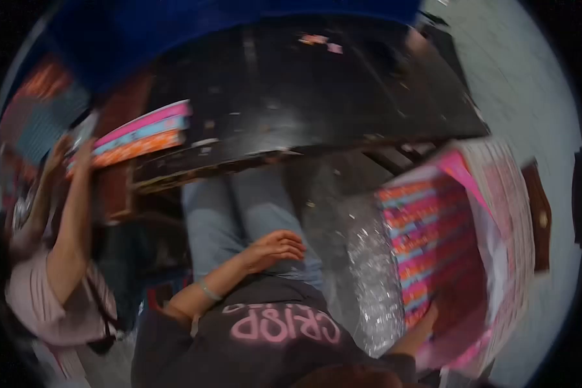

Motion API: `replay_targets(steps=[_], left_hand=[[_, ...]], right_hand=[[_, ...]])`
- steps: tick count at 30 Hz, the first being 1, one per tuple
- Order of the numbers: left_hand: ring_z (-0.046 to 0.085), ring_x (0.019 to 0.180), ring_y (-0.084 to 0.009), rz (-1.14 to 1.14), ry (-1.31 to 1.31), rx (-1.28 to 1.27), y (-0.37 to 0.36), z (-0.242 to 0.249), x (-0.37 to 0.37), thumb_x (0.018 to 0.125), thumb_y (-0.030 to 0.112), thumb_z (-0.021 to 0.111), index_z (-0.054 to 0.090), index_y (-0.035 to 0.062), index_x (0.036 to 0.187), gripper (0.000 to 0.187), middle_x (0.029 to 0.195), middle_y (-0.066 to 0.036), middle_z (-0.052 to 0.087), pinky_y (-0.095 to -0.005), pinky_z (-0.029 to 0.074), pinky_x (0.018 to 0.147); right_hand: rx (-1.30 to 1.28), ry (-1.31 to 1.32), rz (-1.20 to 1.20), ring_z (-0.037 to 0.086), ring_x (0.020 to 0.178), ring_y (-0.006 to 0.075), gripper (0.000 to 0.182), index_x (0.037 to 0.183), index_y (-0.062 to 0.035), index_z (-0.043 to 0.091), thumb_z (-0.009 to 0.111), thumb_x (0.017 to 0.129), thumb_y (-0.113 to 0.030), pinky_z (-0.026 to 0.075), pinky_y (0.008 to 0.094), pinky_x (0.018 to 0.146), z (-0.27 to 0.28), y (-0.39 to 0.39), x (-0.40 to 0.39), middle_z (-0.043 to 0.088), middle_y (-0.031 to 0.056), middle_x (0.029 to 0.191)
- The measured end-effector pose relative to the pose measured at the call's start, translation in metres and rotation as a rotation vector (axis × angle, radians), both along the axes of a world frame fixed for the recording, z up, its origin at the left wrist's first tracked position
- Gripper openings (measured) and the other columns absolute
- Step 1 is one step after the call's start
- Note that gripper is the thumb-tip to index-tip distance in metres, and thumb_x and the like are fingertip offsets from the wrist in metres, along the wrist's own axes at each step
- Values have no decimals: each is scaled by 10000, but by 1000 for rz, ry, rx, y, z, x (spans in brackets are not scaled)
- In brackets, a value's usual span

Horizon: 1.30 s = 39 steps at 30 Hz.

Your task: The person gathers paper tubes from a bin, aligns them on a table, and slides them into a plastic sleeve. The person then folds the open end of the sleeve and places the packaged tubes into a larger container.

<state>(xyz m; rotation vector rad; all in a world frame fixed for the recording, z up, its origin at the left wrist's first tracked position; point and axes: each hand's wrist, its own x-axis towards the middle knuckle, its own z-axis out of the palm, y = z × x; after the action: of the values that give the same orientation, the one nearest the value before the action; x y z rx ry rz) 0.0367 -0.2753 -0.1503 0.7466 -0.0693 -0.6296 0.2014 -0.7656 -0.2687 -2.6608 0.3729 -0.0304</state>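
Observation:
My left hand hovers over my lap with the fingers loosely bent and nothing in them. A thin band circles that wrist. On the right, my right hand reaches to the near edge of a stack of pink, orange and blue striped printed pieces. The stack lies in a large opened wrapping with a pink and white side. That hand is blurred and its fingers are partly hidden against the stack, so I cannot tell whether they grip a piece.
A dark worn table stands ahead, with small pink scraps at its far side. At left, another person's hand is at a striped printed strip that overlaps the table corner. Clear crinkled plastic lies beside the stack.

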Motion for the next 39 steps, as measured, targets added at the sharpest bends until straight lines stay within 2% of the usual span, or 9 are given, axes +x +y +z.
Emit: replay_targets(steps=[6,17,20,22,24,27,30,35,39], left_hand=[[569,1148,-268,290,-265,-33,76,43,-24,954,189,583,451,18,1295,404,1220,-155,573,-398,442,999],[563,1138,-285,863,-767,261,215,157,-62,909,134,616,481,-23,1249,398,1176,-176,583,-434,423,994],[556,1149,-272,935,-838,291,234,160,-47,913,101,603,476,-25,1251,382,1171,-163,575,-429,421,999],[553,1153,-267,970,-840,329,240,164,-40,915,53,585,470,-23,1259,370,1179,-149,566,-424,418,1009],[543,1177,-247,988,-870,381,242,164,-33,911,-2,577,467,-18,1266,373,1211,-140,556,-398,413,1024],[538,1191,-221,1058,-794,535,243,171,-35,908,15,595,475,-9,1268,380,1222,-134,566,-361,412,1018],[540,1185,-214,1097,-768,747,255,173,-36,905,36,611,486,-1,1263,381,1225,-125,568,-357,418,1005],[547,1171,-194,1207,-685,918,269,175,-16,886,47,632,470,7,1277,426,1206,-105,584,-337,413,1019],[468,1254,-313,1137,-612,1757,297,183,1,833,210,696,407,-16,1345,630,1287,-194,503,-376,368,1056]], right_hand=[[393,109,921,510,1236,362,531,1308,7,496,557,888,-313,403,445,1032,98,301,81,545,208,1311],[584,577,1456,538,1221,334,441,1213,-11,598,683,826,-205,406,414,1031,302,323,-44,612,186,1238],[373,-181,1708,527,1209,381,583,1247,8,549,773,731,-148,408,421,1014,362,467,-27,570,210,1282],[241,-455,1774,430,1295,396,771,1364,2,413,775,740,-272,373,444,1046,364,560,-5,400,247,1430],[86,-626,1731,402,1307,391,890,1375,24,373,770,728,-442,370,492,1031,344,642,6,407,252,1409],[-200,-422,1680,426,1294,394,1103,1417,55,296,782,649,-569,377,462,1046,336,715,-5,408,283,1400],[-215,-243,1690,505,1209,361,1091,1387,64,336,791,628,-575,452,446,965,319,750,-6,506,245,1308],[-26,-370,1772,586,1029,362,738,1140,28,508,830,619,-385,504,432,868,306,758,3,619,199,1068],[101,-300,1748,598,1013,389,657,1221,8,513,751,668,-254,481,446,894,295,756,13,632,216,1051]])
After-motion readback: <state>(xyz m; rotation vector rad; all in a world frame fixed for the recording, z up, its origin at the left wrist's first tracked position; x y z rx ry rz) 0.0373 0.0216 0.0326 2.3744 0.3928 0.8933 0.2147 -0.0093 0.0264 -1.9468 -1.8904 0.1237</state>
